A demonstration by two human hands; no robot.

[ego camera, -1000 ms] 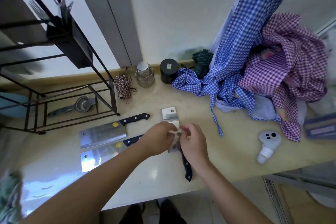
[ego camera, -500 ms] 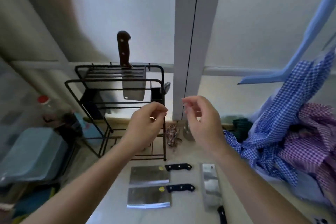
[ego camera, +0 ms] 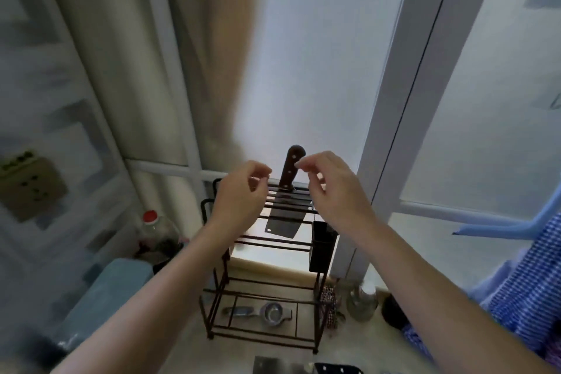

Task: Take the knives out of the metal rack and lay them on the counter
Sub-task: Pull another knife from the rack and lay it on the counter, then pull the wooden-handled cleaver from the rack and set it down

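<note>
Left hand (ego camera: 239, 191): raised in front of the metal rack (ego camera: 264, 270), fingers loosely curled, holding nothing.

Cleaver (ego camera: 287, 206): the one knife in the rack; blade hangs down through the top slats, brown riveted handle upright between the two hands. Risk: lifted at a slant, the blade would likely catch a slat and tip the light rack.

Right hand (ego camera: 331, 188): empty, thumb and forefinger pinched near the handle top, seemingly not touching it; blur leaves this uncertain. Risk: so small a pinch may let a heavy blade swing or drop.

Counter (ego camera: 194, 340): a laid knife (ego camera: 306, 367) shows at the bottom edge, under the likely drop path.
</note>
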